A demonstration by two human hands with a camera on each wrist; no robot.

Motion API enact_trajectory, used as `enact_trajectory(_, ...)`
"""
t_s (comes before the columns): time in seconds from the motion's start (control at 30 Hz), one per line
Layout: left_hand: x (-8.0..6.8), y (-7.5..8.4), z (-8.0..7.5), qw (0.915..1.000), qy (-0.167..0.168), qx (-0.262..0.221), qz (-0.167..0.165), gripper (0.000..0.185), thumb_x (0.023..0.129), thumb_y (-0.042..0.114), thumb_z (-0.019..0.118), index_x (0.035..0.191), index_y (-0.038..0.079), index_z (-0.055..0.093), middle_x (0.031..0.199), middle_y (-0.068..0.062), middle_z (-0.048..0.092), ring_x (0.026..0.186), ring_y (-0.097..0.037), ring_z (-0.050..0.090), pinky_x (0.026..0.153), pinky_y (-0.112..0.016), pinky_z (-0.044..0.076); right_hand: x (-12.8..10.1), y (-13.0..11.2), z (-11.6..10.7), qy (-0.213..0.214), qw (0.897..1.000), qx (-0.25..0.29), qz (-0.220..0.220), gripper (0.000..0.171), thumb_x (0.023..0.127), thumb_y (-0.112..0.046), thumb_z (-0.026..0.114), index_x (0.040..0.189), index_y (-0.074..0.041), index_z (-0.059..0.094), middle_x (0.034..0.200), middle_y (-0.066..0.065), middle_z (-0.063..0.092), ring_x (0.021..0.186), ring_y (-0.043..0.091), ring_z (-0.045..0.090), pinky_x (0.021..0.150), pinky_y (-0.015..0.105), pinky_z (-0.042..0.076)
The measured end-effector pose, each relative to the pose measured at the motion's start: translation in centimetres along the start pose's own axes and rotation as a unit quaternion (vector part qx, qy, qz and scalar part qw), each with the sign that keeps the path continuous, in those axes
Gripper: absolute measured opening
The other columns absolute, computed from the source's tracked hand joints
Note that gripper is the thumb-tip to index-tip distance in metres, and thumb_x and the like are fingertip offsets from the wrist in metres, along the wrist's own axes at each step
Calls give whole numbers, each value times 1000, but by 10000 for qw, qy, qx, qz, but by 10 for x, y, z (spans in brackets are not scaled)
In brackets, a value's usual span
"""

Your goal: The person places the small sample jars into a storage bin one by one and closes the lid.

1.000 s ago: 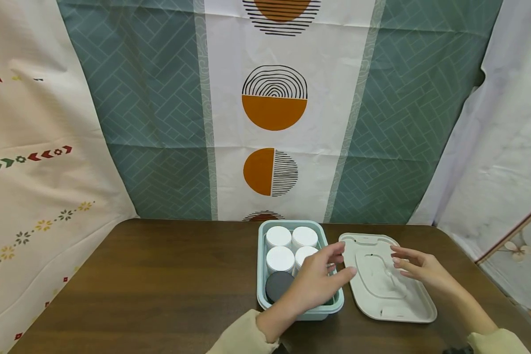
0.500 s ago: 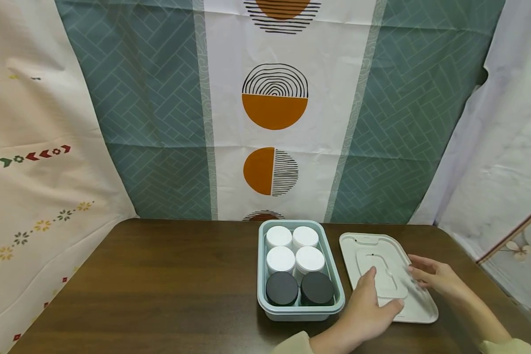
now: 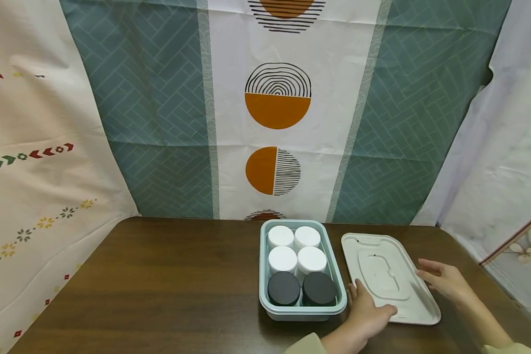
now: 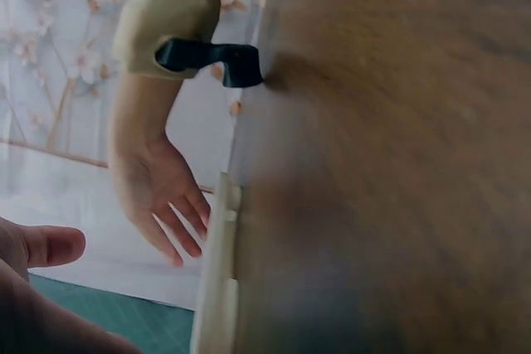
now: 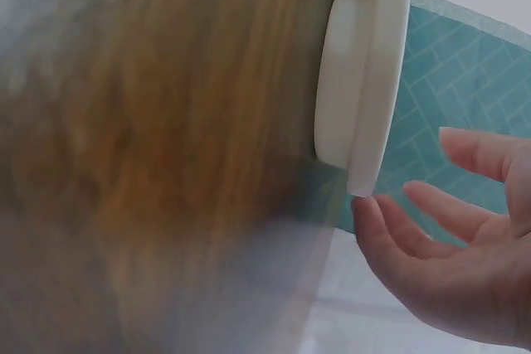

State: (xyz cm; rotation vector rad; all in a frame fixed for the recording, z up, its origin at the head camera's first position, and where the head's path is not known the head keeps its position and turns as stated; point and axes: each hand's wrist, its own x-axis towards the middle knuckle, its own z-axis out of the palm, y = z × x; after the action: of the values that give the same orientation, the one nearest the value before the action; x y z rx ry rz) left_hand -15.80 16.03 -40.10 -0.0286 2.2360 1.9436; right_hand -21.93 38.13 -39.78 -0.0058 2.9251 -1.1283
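A pale grey-white lid (image 3: 380, 280) lies flat on the table, right of a light blue box (image 3: 264, 275). At its near left edge is my left hand (image 3: 363, 312), fingers spread and thumb apart; whether it touches the lid I cannot tell. My right hand (image 3: 447, 282) is beside the lid's right edge with relaxed fingers. In the right wrist view a fingertip of the right hand (image 5: 448, 271) meets or nearly meets the rim of the lid (image 5: 382, 80). Neither hand grips anything. The left wrist view shows the lid (image 4: 220, 263) edge-on.
Inside the box stand several white-lidded jars (image 3: 283, 259) and two black-lidded jars (image 3: 318, 288). The brown wooden table (image 3: 181, 285) extends left of the box. Patterned cloths (image 3: 159, 98) hang behind and at both sides.
My left hand has moved right and down from over the box to the lid's near left edge, uncovering the jars. My right hand has shifted right and slightly down, from above the lid to beside it.
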Motion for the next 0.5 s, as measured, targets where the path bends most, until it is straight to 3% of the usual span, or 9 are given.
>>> enact_trajectory(0.13,5,-4,-1,9994,-99,-295,-176,85,65,10,69,134,-14,26,140,-33,20,132,-44,14,106,-55,12,3,0,-1,-343,9990,-257,95,53,93,-18,51,122,23,37,117,41,45,94,38,58,66,34,53)
enact_trajectory(0.27,6,-2,-1,9978,-138,-617,-181,83,65,6,68,134,-14,26,140,-34,20,132,-42,18,106,-53,16,4,-1,-1,-418,9981,-445,95,48,91,-13,52,119,23,40,113,41,48,93,39,57,66,36,53)
enact_trajectory(0.5,-1,6,0,9962,-200,-826,-204,81,64,5,69,134,-11,30,140,-32,22,131,-40,22,104,-52,22,-1,-3,-7,119,9949,-1004,-12,42,78,-7,59,112,18,53,97,31,62,88,41,61,62,30,49)
